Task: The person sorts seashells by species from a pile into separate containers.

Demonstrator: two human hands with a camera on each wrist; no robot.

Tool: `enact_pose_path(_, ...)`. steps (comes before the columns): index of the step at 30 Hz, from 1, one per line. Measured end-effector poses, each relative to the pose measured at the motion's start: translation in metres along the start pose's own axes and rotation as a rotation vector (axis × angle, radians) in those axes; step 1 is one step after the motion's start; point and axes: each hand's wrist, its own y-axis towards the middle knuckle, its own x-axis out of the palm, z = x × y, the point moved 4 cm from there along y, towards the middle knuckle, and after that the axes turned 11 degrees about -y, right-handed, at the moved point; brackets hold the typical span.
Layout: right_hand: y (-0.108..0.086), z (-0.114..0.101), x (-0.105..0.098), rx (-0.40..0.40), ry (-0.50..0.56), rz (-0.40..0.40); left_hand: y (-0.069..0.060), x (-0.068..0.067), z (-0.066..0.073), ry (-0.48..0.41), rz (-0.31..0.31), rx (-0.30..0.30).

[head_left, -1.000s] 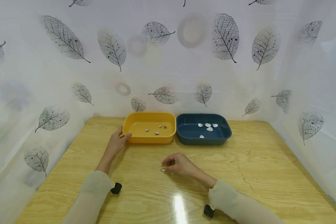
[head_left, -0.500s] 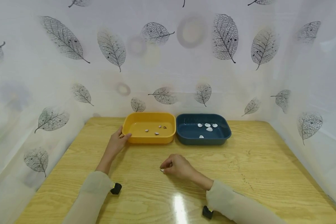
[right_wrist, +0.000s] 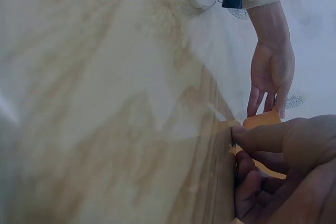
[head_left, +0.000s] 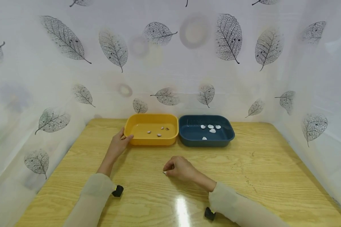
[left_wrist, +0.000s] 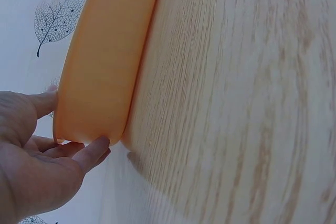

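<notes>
In the head view, my left hand grips the left end of a yellow plastic tray. In the left wrist view, the thumb lies at the tray's rim and the fingers lie along its end wall. My right hand is low over the table in front of the trays, its thumb and fingers pinching a small pale seashell. Most of that shell is hidden by the fingers. Several small shells lie in the yellow tray. Several larger white shells lie in the dark blue tray.
Both trays stand side by side near the back edge of the wood-grain table. A pale curtain printed with leaves hangs behind the table and along both sides. Light glares off the tabletop near the front.
My right thumb and fingers have closed on the small shell, which lay by the fingertips a second ago. The right forearm has shifted slightly left. My left hand and both trays stay put.
</notes>
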Motion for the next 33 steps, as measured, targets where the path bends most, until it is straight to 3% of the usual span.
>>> enact_pose_path(16,0.004,0.009,-0.004,-0.003,0.083,-0.045,0.002,0.000,0.000,0.019,-0.001,-0.017)
enact_pose_path(28,0.007,0.006,-0.001,-0.038,0.050,0.018,-0.003,0.001,0.003,0.029,-0.013,-0.023)
enact_pose_path(33,0.007,0.010,-0.002,0.002,0.097,0.012,-0.003,0.001,0.003,0.024,-0.011,-0.014)
